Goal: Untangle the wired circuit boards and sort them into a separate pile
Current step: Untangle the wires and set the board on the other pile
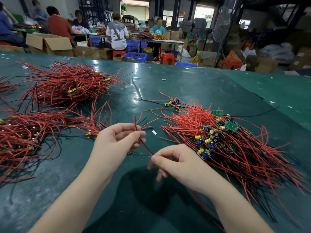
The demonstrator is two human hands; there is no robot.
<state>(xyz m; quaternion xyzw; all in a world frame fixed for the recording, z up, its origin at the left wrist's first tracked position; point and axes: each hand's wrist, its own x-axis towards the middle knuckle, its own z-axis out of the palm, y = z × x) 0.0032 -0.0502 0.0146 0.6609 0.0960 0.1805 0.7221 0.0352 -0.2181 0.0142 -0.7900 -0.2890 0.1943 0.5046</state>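
Pinching red wires (pixel 145 147) with both hands, left hand (pixel 116 140) high, right hand (pixel 176 161) low; pulling slowly, avoiding the tangled pile (pixel 235 148).

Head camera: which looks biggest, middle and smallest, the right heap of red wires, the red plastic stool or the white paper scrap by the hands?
1. Right heap of red wires
2. Red plastic stool, though farther away
3. White paper scrap

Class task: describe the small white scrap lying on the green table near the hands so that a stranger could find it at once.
Start at the green table, then find the left hand pinching red wires near its middle. Just right of that hand's fingertips, before the big right-hand wire pile, lies the white scrap. It is the only flat white rectangle there; everything around it is red or black wire.
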